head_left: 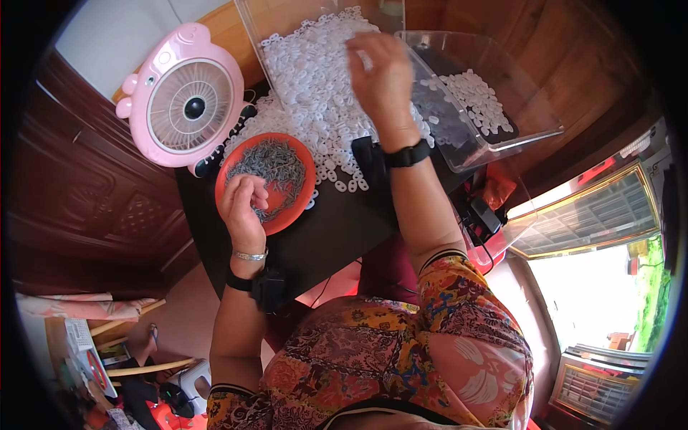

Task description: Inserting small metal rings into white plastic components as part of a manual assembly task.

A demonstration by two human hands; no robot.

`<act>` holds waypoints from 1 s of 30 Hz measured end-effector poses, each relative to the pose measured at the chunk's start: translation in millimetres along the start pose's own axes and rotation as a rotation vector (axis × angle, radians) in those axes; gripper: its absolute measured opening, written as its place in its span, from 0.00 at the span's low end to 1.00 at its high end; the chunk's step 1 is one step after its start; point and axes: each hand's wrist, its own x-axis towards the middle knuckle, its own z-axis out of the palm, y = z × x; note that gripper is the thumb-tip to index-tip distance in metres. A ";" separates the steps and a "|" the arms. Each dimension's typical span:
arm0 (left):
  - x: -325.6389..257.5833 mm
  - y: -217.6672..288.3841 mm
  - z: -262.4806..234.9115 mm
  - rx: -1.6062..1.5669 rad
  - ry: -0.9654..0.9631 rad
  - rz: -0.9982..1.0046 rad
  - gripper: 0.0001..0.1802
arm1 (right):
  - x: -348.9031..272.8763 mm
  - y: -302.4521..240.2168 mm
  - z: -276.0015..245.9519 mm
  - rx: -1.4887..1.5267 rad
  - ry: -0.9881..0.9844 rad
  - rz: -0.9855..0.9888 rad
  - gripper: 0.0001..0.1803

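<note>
Left hand (244, 208) curls over the orange dish (297, 204), fingers pinching small grey metal pins (272, 163): light, stiff, prickly. Farther out, right hand (383, 79), loosely closed, takes a white plastic ring (365, 61) from the pile (308, 93); light, slippery, pinch by its rim.

Dark wood cabinet (93, 179) fills the left side, carved panel doors, reddish-brown. Above it, a strip of pale wall (122, 36). Against the cabinet's right edge stands a black table (337, 229), with lighter wood panelling (573, 57) beyond it at the top right. Below the cabinet, tan floor (186, 315) with a small white stool (193, 376), a bamboo-framed seat (136, 369) and folded pink cloth (79, 308) near it. Far right of the cabinet, across the table, a window (595, 294) lets in strong daylight; green foliage (652, 294) shows outside. A gold-framed grille (588, 211) sits above the window, a white slatted unit (598, 383) below it.
</note>
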 end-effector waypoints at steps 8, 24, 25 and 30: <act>5.5 1.1 -1.3 0.022 -0.007 0.016 0.12 | -34.2 36.8 10.1 0.068 -1.056 0.167 0.12; 1.7 10.5 -3.5 -0.048 -0.022 -0.024 0.12 | -55.9 17.3 34.9 -0.067 -1.155 0.087 0.09; 1.5 10.4 -3.9 -0.047 -0.024 -0.023 0.12 | -55.5 17.4 34.4 -0.024 -1.118 0.160 0.09; 0.6 11.5 -3.3 -0.041 -0.036 -0.023 0.13 | -53.5 22.7 31.1 0.081 -1.033 0.254 0.09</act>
